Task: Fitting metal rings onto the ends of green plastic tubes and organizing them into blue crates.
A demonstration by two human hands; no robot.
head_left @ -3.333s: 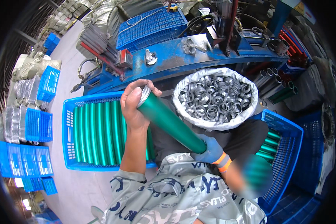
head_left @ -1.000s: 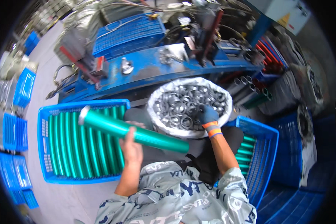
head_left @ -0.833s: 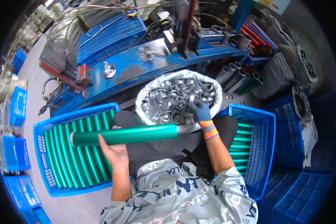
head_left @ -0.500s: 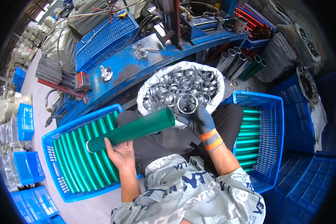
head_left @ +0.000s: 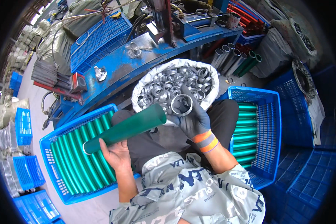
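Observation:
A green tube (head_left: 132, 126) lies aslant across my lap, its upper end tipped toward the right. My bare left hand (head_left: 115, 154) grips it near the lower end, where a pale ring (head_left: 85, 148) shows at the rim. My right hand (head_left: 196, 120), in a grey glove with an orange cuff, holds a silver metal ring (head_left: 182, 105) by its edge, close to the tube's upper end but apart from it. Just beyond stands a white sack (head_left: 136, 93) filled with many loose metal rings (head_left: 168, 83).
On my left a blue crate (head_left: 48, 164) holds rows of green tubes (head_left: 76, 160); another blue crate (head_left: 275, 130) with green tubes stands on my right. A blue metal bench (head_left: 119, 72) with a machine runs across the back. Grey and green tubes (head_left: 233, 61) stand upright behind the sack.
The metal ring in my right hand has come a little left and nearer, facing me more. The view has shifted slightly; my left hand keeps its hold on the green tube.

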